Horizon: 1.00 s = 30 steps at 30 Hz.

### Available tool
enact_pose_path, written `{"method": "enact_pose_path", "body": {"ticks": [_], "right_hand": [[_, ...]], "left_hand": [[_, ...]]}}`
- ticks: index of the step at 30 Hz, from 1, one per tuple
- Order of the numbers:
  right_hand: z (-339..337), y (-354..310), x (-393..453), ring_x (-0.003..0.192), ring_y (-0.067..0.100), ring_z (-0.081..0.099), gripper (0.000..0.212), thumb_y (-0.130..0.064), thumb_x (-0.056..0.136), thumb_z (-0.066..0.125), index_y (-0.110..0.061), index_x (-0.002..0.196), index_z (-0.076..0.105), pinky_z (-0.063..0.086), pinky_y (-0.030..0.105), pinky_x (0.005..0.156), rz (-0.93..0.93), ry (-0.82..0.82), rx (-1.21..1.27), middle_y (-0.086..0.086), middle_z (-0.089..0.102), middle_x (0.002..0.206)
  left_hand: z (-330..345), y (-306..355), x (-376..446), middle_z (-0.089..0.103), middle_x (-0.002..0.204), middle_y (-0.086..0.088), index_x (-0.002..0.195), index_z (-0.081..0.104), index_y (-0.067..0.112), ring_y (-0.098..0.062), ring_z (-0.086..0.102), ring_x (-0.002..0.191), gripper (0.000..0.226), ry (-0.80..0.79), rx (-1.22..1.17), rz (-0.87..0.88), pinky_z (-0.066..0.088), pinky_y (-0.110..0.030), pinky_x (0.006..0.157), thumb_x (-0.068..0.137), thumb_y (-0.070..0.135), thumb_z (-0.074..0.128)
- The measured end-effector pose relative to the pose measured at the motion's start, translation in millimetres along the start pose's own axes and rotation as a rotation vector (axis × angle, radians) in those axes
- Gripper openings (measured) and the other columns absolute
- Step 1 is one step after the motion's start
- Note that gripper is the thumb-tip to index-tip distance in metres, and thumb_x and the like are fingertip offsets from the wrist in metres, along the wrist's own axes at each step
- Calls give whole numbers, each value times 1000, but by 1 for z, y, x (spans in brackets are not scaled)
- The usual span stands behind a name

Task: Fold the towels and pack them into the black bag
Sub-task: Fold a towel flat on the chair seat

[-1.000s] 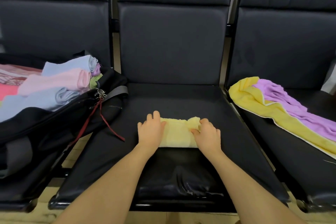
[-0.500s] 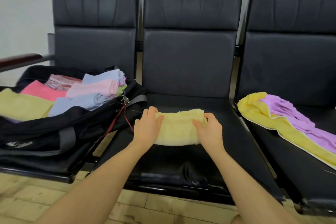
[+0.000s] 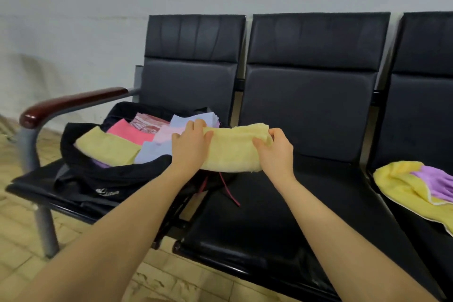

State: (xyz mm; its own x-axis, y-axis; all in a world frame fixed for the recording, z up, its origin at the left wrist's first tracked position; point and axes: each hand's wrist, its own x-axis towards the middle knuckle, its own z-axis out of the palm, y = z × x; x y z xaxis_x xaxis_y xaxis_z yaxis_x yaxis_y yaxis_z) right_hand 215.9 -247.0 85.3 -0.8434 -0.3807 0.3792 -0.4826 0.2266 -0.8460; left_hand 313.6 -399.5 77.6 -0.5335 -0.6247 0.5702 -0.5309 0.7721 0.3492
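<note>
Folded yellow towel (image 3: 232, 152) is now lifted off the bench (image 3: 269, 203), both hands — left hand (image 3: 190, 146), right hand (image 3: 275, 152) — gripping its ends, heading left over the black bag (image 3: 103, 176). Several towels packed already; yellow-purple pile (image 3: 416, 184) sitting unfolded right of the hands.

left hand (image 3: 190, 148) – fingers curled, gripping | right hand (image 3: 275, 152) – pinching, arms outstretched

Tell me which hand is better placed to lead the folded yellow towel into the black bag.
Left, probably. The left hand grips the folded yellow towel at the end already over the black bag; the right hand holds the far end, over the middle seat.
</note>
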Motion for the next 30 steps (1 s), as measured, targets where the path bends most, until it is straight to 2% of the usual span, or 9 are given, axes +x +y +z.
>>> {"method": "enact_pose_path", "body": {"ticks": [10, 13, 17, 21, 22, 24, 25, 27, 30], "right_hand": [[146, -52, 72, 91, 22, 57, 15, -24, 86, 62, -19, 95, 51, 44, 50, 94, -28, -59, 49, -11, 52, 84], [200, -58, 101, 92, 21, 57, 14, -23, 87, 61, -20, 96, 51, 45, 47, 92, -48, -67, 74, -5, 58, 93], [257, -67, 140, 93, 21, 55, 13, -19, 88, 60, -19, 97, 51, 44, 37, 85, -101, -49, 128, -1, 60, 100], [307, -70, 165, 100, 25, 54, 15, -21, 89, 60, -24, 98, 49, 45, 45, 92, -124, -36, 172, -1, 60, 104], [318, -67, 170, 100, 26, 54, 14, -22, 89, 60, -25, 97, 48, 44, 46, 92, -112, -37, 173, -2, 61, 103], [336, -61, 175, 96, 23, 53, 14, -25, 90, 60, -24, 95, 47, 41, 42, 95, -87, -54, 149, -4, 60, 96], [344, -58, 176, 93, 21, 52, 14, -26, 90, 60, -23, 95, 47, 38, 39, 97, -84, -72, 112, -6, 58, 91], [360, -50, 173, 90, 20, 51, 18, -31, 91, 59, -22, 95, 44, 30, 32, 91, -86, -138, 14, -7, 56, 84], [380, -34, 162, 93, 22, 55, 21, -36, 92, 58, -25, 98, 42, 14, 30, 76, -112, -203, -93, -8, 58, 79]], "left_hand": [[6, -125, 108, 53, 109, -9, 116, 49, 7, -32, 53, 92, 28, 89, 133, -27, 23, -33, 74, 101, 29, 41], [24, -166, 147, 54, 102, -12, 111, 52, 6, -34, 54, 80, 24, 109, 169, -54, 21, -34, 70, 100, 26, 44], [44, -214, 201, 58, 82, -16, 94, 59, 1, -34, 54, 59, 15, 231, 204, -9, 26, -36, 62, 90, 16, 61], [64, -256, 241, 59, 87, -10, 101, 59, 4, -33, 57, 76, 41, 164, 320, -8, 24, -37, 62, 95, 31, 28], [67, -262, 245, 59, 83, -9, 98, 59, 4, -32, 57, 72, 38, 182, 331, -2, 25, -37, 61, 94, 29, 31], [71, -272, 246, 56, 72, -9, 88, 61, 3, -31, 55, 60, 12, 245, 341, 10, 32, -37, 55, 86, 15, 61], [73, -278, 247, 55, 68, -9, 84, 61, 3, -30, 54, 56, 16, 266, 345, 23, 36, -36, 53, 76, 10, 74], [77, -293, 246, 55, 66, -9, 82, 62, 4, -29, 54, 54, 24, 248, 348, 27, 42, -37, 52, 69, 7, 82], [96, -313, 239, 61, 83, -17, 99, 64, 3, -36, 60, 69, 35, 198, 315, -47, 48, -45, 62, 73, 18, 82]]}}
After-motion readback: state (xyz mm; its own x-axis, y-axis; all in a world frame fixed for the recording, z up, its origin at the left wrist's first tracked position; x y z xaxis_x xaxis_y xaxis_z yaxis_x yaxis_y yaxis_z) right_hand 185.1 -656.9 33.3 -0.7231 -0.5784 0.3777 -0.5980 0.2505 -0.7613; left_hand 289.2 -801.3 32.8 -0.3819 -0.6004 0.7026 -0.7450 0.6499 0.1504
